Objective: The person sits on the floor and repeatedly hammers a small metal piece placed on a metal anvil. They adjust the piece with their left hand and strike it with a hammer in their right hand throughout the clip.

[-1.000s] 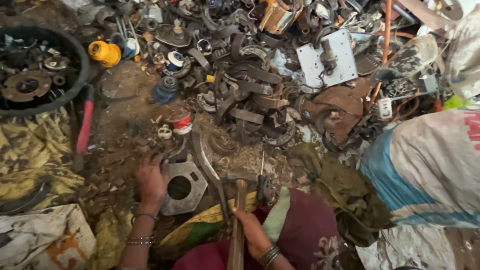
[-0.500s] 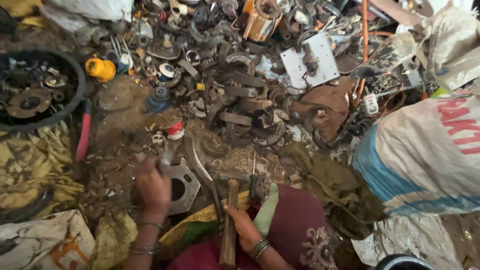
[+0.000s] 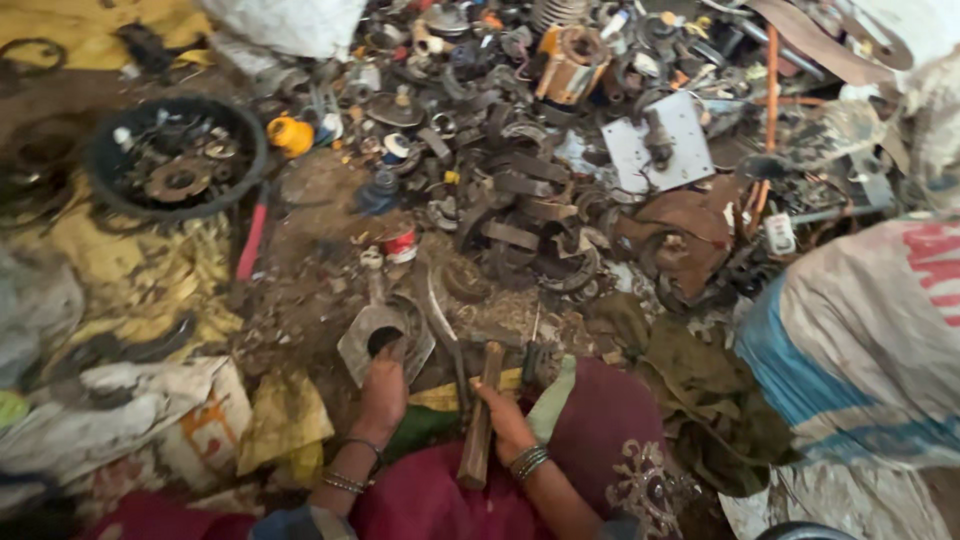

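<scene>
Underfoot, the dirt floor (image 3: 300, 290) was strewn with dark scrap-metal parts (image 3: 530, 200), yellow cloth (image 3: 150, 280) and a black tyre (image 3: 175, 160). The left hand (image 3: 382, 395) pressed a flat grey metal plate with a round hole (image 3: 375, 338), its grip closed on the plate's near edge. The right hand (image 3: 505, 425), just beside it, clenched a brown wooden handle (image 3: 480, 420).

Left hand (image 3: 381, 393) gripping a grey metal plate with round hole (image 3: 383, 340); right hand (image 3: 504, 424) closed on a wooden handle (image 3: 479, 417). Scrap-metal heap (image 3: 540, 200) beyond; black tyre (image 3: 176, 157) at left.
</scene>
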